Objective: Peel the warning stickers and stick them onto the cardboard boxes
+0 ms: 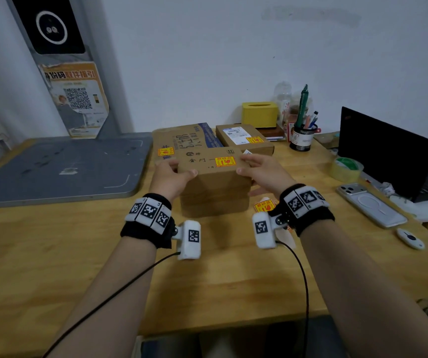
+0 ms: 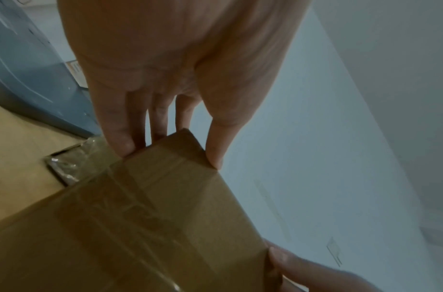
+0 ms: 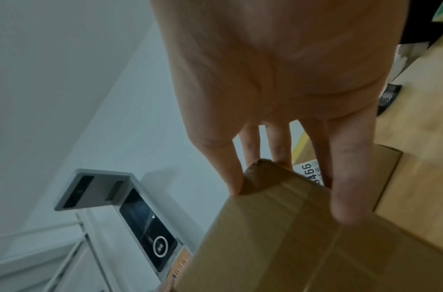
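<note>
**Cardboard box, already labelled, held in both hands**

Brown cardboard box (image 1: 214, 180) sits at mid-worktop w/ a yellow-and-red warning sticker (image 1: 224, 161) stuck flat on its top face, right of centre. Left hand (image 1: 169, 177) grips the box's left end, thumb on the near top edge, fingers wrapped over the far side; the left wrist view shows fingertips (image 2: 120, 142) pinching the corner. Right hand (image 1: 264, 169) holds the right end the same way, fingertips (image 3: 345, 207) on the taped side. Both hands are closed round the box, neither holds a sticker. Whether the box rests on the worktop (image 1: 78, 254) or is just lifted can't be told.

Behind it, touching or nearly so, two more boxes: a printed box (image 1: 181, 138) w/ its own sticker near the left corner, and a flat parcel (image 1: 243, 139) carrying a shipping label and a sticker. Just beside the held box, near the right wrist, lies a loose sticker sheet (image 1: 264, 206), partly hidden.

Judgement: sticking on this box looks done; the step in hand is shifting it aside. To do it well, keep the grip on the ends, off the label, keep the box level, and set it clear of the sticker sheet so the next peel isn't blocked.

Farther right: tape roll (image 1: 346, 169), phone (image 1: 370, 205), laptop (image 1: 386, 151), pen cup (image 1: 302, 138).
</note>
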Action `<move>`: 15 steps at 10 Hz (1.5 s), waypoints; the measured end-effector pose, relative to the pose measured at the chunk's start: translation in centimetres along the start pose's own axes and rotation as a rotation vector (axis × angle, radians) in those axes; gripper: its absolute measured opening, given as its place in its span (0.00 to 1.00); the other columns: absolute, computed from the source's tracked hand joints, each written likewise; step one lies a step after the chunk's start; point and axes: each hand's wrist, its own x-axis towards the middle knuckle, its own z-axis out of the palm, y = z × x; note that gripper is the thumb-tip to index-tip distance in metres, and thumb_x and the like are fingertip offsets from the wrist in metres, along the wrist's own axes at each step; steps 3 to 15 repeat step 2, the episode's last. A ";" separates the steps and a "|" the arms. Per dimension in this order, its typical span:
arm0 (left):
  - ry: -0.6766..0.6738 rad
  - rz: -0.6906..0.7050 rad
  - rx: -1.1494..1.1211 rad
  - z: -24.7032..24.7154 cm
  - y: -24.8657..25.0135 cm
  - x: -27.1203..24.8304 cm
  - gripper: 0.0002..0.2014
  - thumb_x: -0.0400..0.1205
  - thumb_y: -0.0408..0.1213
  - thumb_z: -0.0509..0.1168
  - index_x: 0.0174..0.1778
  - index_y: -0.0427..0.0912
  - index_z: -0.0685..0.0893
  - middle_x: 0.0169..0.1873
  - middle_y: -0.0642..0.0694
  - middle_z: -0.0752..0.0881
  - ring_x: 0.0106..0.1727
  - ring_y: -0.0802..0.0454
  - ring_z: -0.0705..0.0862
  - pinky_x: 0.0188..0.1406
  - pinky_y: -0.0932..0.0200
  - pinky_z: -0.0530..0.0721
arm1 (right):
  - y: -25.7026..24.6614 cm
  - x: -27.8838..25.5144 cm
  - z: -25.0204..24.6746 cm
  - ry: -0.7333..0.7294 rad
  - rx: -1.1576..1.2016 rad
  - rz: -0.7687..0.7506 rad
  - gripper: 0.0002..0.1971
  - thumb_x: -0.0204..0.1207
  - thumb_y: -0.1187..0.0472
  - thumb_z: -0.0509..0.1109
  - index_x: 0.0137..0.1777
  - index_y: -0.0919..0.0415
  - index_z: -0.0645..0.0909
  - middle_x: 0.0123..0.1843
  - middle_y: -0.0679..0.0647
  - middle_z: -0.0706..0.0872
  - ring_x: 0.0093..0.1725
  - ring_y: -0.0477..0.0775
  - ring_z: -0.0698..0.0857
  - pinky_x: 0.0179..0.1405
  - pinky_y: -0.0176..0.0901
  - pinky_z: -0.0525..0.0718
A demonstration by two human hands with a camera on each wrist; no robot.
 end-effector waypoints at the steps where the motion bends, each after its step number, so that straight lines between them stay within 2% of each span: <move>1: -0.007 0.011 0.035 0.6 0.2 0.3 0.28 0.79 0.37 0.75 0.75 0.41 0.78 0.67 0.47 0.85 0.67 0.46 0.83 0.70 0.42 0.82 | -0.2 0.9 0.4 0.042 -0.070 0.023 0.25 0.82 0.56 0.75 0.79 0.46 0.79 0.84 0.47 0.76 0.67 0.59 0.86 0.38 0.51 0.94; 2: -0.001 0.037 0.142 0.8 1.6 0.5 0.19 0.81 0.35 0.72 0.68 0.41 0.82 0.63 0.49 0.85 0.65 0.46 0.83 0.69 0.44 0.83 | -1.7 0.7 0.2 0.074 -0.225 0.008 0.22 0.83 0.53 0.73 0.76 0.47 0.81 0.79 0.48 0.79 0.63 0.56 0.84 0.39 0.47 0.88; 15: -0.001 0.037 0.142 0.8 1.6 0.5 0.19 0.81 0.35 0.72 0.68 0.41 0.82 0.63 0.49 0.85 0.65 0.46 0.83 0.69 0.44 0.83 | -1.7 0.7 0.2 0.074 -0.225 0.008 0.22 0.83 0.53 0.73 0.76 0.47 0.81 0.79 0.48 0.79 0.63 0.56 0.84 0.39 0.47 0.88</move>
